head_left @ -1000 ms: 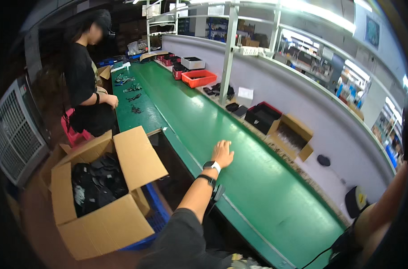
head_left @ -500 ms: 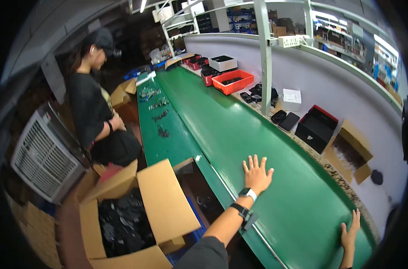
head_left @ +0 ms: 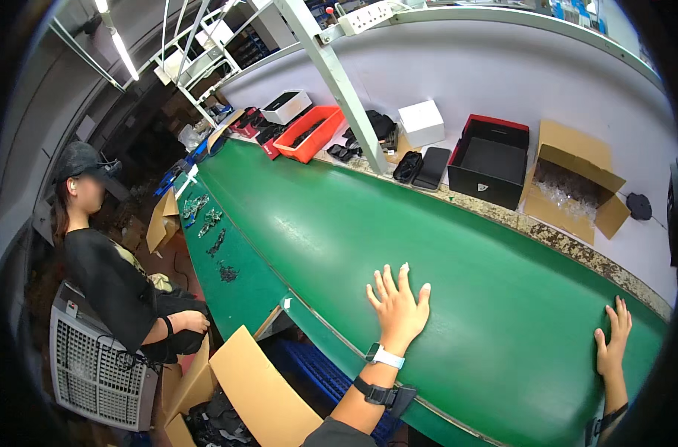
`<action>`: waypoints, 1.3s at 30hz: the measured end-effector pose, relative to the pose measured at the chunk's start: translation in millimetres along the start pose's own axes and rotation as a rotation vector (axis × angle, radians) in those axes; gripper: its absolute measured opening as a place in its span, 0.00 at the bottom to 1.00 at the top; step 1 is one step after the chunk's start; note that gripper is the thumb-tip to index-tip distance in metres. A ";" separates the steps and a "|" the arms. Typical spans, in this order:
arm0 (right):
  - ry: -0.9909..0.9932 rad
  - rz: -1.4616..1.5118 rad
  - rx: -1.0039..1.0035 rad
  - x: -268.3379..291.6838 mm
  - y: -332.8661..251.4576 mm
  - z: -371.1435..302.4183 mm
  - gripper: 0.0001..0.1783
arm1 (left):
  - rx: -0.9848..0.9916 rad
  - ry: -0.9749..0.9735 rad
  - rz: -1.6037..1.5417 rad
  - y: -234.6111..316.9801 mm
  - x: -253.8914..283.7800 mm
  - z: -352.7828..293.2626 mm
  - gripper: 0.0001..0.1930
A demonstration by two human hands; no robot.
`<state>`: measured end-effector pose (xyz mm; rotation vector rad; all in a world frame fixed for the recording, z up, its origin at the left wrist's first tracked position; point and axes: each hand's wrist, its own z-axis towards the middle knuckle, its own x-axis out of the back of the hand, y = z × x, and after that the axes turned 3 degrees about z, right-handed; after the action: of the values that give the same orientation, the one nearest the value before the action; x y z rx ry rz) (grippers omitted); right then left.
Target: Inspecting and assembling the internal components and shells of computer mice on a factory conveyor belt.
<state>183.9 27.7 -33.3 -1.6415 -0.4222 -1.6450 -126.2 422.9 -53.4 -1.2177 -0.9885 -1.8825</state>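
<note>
My left hand (head_left: 400, 309) rests with fingers spread on the green work surface (head_left: 495, 328), holding nothing. A watch with a white strap (head_left: 384, 355) and a black band (head_left: 376, 391) circle that wrist. Over at the right, my right hand (head_left: 613, 339) lies open on the same surface near its far edge, also without anything in it. Small dark parts (head_left: 228, 273) and clear-wrapped bundles (head_left: 194, 208) sit in a row on the surface's far left strip, away from both hands.
Along the ledge stand an orange bin (head_left: 309, 134), a white box (head_left: 422, 124), a black box with red lining (head_left: 489, 160) and an open cardboard box (head_left: 573, 179). A large carton (head_left: 264, 387) of dark items stands at lower left. Another person (head_left: 115, 283) stands left, beside a grey cooler (head_left: 100, 365).
The view has swung, so the ledge boxes sit higher and the carton lower. Both hands remain spread on the green surface. The other person's arm now hangs lower.
</note>
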 end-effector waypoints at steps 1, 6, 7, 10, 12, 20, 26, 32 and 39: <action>0.015 0.014 0.012 -3.6 3.2 -3.0 0.30 | -0.004 -0.012 0.007 -1.5 2.2 -2.3 0.34; 0.023 0.018 -0.003 1.1 3.4 -6.3 0.31 | -0.015 0.007 0.009 1.4 4.9 -5.3 0.33; 0.034 0.024 -0.001 2.5 3.4 -5.6 0.31 | -0.010 0.011 -0.002 3.1 7.8 -4.7 0.33; 0.046 0.061 0.013 6.7 8.8 -10.8 0.30 | -0.010 0.035 0.009 6.2 5.8 -11.8 0.33; 0.066 0.067 0.008 -2.0 13.5 -10.8 0.29 | -0.009 0.033 -0.011 0.9 -3.2 -12.9 0.31; 0.078 0.072 0.022 -3.7 17.1 -9.7 0.28 | 0.013 0.081 -0.047 10.6 -11.0 -8.0 0.30; 0.080 -0.015 0.058 -7.8 9.3 -1.9 0.27 | 0.068 0.113 -0.067 9.5 -14.7 -1.8 0.29; 0.087 0.045 0.073 -10.8 22.0 0.5 0.27 | 0.082 0.097 -0.098 10.1 -20.6 -6.0 0.28; 0.126 0.072 0.091 -15.7 29.4 -5.5 0.27 | 0.077 0.159 -0.094 11.6 -20.2 -10.5 0.27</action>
<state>198.9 8.9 -57.1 -1.4613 -0.3649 -1.6405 -114.1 411.0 -72.4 -0.9756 -1.0368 -1.9609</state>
